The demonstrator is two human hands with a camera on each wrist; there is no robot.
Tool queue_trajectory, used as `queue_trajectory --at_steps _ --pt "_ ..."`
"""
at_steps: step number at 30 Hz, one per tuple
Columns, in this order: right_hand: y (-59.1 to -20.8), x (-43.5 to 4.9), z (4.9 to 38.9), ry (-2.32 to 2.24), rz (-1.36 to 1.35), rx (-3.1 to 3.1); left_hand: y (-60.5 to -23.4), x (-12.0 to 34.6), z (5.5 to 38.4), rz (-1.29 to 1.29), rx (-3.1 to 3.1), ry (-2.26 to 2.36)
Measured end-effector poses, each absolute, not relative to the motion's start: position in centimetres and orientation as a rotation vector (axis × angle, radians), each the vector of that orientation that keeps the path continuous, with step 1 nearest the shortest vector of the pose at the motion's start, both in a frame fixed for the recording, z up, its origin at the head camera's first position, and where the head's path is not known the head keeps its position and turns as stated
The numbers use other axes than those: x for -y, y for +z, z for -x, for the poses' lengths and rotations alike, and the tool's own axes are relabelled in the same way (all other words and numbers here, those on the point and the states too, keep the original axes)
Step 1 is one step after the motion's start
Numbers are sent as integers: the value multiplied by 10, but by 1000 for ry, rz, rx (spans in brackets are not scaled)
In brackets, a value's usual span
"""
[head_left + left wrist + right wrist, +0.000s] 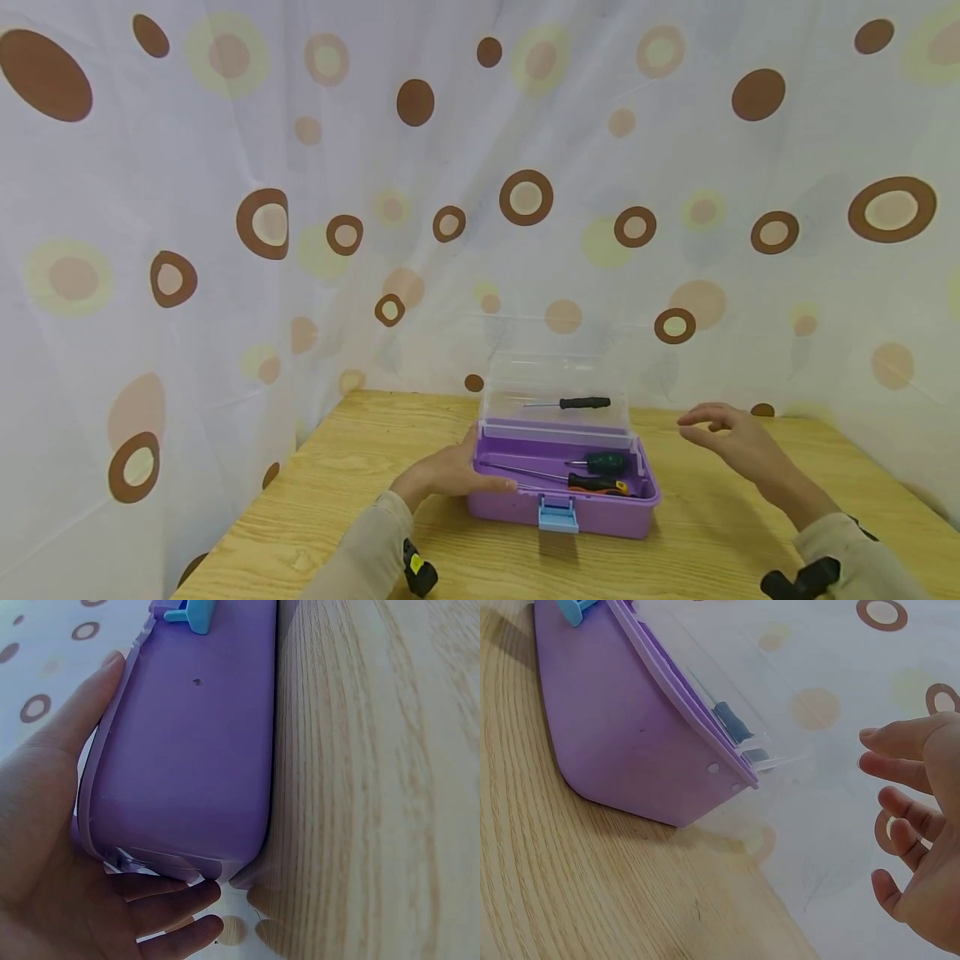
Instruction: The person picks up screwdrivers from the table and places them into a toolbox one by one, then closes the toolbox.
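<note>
A purple toolbox [600, 523] with a light-blue latch [558, 515] stands on the table, its clear lid [555, 371] raised at the back. My left hand [454, 471] rests against the box's left end, with the thumb lying along the front rim and the other fingers spread at the side. Inside are a green-handled screwdriver [604, 463] and a long screwdriver [594, 483] with a black and yellow handle. Another black-handled screwdriver [585, 402] lies in the lid. To the right of the box, my right hand [738, 442] hovers with loosely bent fingers, holding nothing.
The wooden table [315, 500] reaches around the box on both sides. Behind and to the left hangs a white curtain [465, 150] with brown and cream circles. Along the box's front, an orange and black handle [600, 492] shows partly behind the rim.
</note>
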State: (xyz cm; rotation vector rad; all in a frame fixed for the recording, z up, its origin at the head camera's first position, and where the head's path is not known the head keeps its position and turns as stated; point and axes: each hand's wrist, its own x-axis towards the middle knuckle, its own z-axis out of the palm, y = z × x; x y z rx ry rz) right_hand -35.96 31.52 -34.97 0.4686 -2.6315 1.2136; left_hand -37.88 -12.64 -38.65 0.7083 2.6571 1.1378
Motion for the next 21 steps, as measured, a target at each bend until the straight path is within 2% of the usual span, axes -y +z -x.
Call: queue_trajectory --at_steps 10,21 --pt "-358 -347 350 1202 -445 2618 -387 125 380 -740 -2644 1150" --pt "-375 -389 339 1217 -271 2671 -387 125 381 -758 -2642 1143"
